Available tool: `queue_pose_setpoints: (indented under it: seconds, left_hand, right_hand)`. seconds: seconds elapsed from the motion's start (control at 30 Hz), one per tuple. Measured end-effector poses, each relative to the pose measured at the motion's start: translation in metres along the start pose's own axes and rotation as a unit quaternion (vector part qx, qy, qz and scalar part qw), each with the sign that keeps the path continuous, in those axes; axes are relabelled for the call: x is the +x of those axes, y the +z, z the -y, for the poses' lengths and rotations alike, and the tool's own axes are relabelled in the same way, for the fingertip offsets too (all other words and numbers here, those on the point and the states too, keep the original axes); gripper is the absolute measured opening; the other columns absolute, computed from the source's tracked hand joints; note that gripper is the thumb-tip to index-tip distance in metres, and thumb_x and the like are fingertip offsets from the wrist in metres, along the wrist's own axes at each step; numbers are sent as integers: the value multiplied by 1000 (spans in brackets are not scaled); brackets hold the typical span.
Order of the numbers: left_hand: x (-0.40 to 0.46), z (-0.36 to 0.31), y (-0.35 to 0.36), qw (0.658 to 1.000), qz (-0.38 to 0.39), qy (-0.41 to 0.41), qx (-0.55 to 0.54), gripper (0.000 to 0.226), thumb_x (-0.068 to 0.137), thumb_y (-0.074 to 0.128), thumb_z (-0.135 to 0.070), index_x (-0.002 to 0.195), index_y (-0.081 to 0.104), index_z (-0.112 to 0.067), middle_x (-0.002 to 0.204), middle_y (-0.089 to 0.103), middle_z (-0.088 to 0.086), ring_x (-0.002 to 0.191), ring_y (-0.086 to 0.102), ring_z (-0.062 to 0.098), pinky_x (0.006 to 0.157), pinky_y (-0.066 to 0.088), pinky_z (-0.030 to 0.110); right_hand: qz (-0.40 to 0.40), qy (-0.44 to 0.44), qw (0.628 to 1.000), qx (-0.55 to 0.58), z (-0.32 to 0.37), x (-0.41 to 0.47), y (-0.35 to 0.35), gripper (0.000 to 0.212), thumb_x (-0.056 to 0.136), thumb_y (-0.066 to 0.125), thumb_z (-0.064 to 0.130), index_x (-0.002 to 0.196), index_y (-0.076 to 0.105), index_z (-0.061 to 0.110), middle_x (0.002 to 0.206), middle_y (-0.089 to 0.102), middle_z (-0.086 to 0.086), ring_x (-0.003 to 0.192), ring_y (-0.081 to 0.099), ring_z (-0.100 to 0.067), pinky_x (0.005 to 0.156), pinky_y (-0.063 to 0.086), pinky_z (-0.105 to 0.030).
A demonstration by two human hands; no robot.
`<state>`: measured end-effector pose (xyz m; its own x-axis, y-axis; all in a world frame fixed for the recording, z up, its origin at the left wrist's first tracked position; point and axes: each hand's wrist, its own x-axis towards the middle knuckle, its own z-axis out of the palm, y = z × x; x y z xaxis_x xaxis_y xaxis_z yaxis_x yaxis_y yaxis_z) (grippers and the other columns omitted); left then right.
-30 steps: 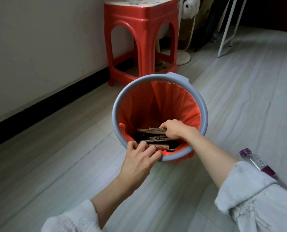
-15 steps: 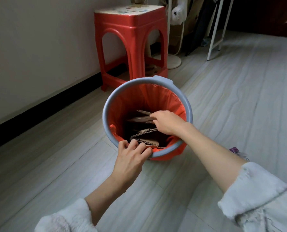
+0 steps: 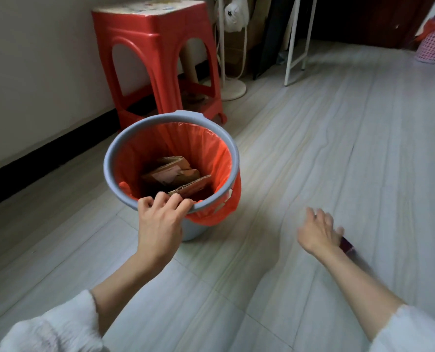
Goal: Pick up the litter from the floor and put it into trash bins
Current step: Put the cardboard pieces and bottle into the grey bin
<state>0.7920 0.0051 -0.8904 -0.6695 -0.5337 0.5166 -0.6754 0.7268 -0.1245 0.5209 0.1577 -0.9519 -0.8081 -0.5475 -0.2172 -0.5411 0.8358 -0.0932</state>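
A grey-blue trash bin (image 3: 114, 153) with an orange liner stands on the floor, tilted toward me. Several pieces of brown cardboard (image 3: 178, 176) lie inside it. My left hand (image 3: 160, 219) grips the bin's near rim, fingers curled over the edge. My right hand (image 3: 318, 232) hovers over the floor to the right of the bin, fingers spread and holding nothing. Just beyond that hand lies a plastic bottle with a dark purple cap (image 3: 346, 245), mostly hidden by the hand and blurred.
A red plastic stool (image 3: 158, 47) stands against the wall behind the bin. A white fan base (image 3: 233, 88) and white frame legs (image 3: 291, 47) are further back. A pink mesh basket (image 3: 434, 44) sits at the far right. Pale floorboards stretch to the right.
My right hand has let go of the cardboard, left the bin and swung right and down toward the bottle. The left hand still holds the rim. The view has shifted right.
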Motion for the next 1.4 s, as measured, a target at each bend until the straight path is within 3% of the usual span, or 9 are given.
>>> queue_pose_setpoints:
  seconds: [0.13,0.4,0.53,0.63,0.8,0.97,1.07,1.27,1.4]
  left_hand:
    - [1,-4,2,1000,-5,-21,8,35,65,46,-2,91,59,-21,78,59,-1,73,48,27,67,29,37]
    - [-2,-7,0,1000,-5,-5,27,36,66,48,0,93,61,-20,79,59,0,73,49,27,67,28,37]
    - [-2,-5,1,1000,-3,-8,26,37,65,50,1,93,60,-20,80,60,-1,74,48,27,68,28,36]
    - [-3,-2,1,1000,-5,-14,23,35,66,52,1,94,60,-19,81,60,0,74,49,27,68,29,36]
    - [-5,-2,1,1000,-5,-14,18,34,69,50,0,94,61,-18,81,60,1,74,49,27,67,33,37]
    - [-6,-1,-3,1000,2,8,18,36,66,48,1,93,62,-19,78,59,0,72,49,27,66,31,36]
    - [-7,3,-6,1000,12,18,11,35,65,46,0,91,61,-19,76,59,-1,71,49,25,65,31,36]
    - [-16,15,-10,998,40,39,-23,40,62,65,4,92,60,-22,77,59,-2,70,51,25,61,38,37]
    - [-23,18,-13,997,42,64,-22,31,67,49,0,88,58,-22,76,60,-3,71,51,24,61,38,35]
  right_hand:
    - [113,106,987,-46,-49,4,26,75,94,43,44,147,-5,22,156,-6,-9,143,0,-34,111,12,-59]
    - [95,107,987,-70,-51,4,46,78,89,49,49,146,11,13,145,28,-14,133,28,-29,107,30,-50]
    - [62,133,982,-116,-55,10,36,79,88,47,53,145,12,13,149,21,-12,140,14,-30,107,21,-61]
    - [129,157,978,-47,-62,12,48,89,87,53,51,147,2,8,149,21,-14,138,20,-32,107,22,-60]
    - [60,108,992,20,-43,-8,63,59,92,51,38,132,29,0,135,40,-19,124,44,-33,97,41,-39]
    - [36,56,972,224,5,-15,38,68,76,69,37,129,40,6,127,44,-17,119,46,-35,94,43,-39]
    - [-41,-6,899,435,43,-21,0,53,66,72,24,113,51,9,116,52,-12,106,55,-28,86,43,-31]
    - [-98,-120,604,782,105,-49,-126,29,72,59,4,93,45,19,79,53,5,69,54,-5,73,47,-29]
    - [-58,-210,550,806,132,-66,-160,22,68,59,11,84,47,18,75,57,5,69,59,-7,70,52,-28]
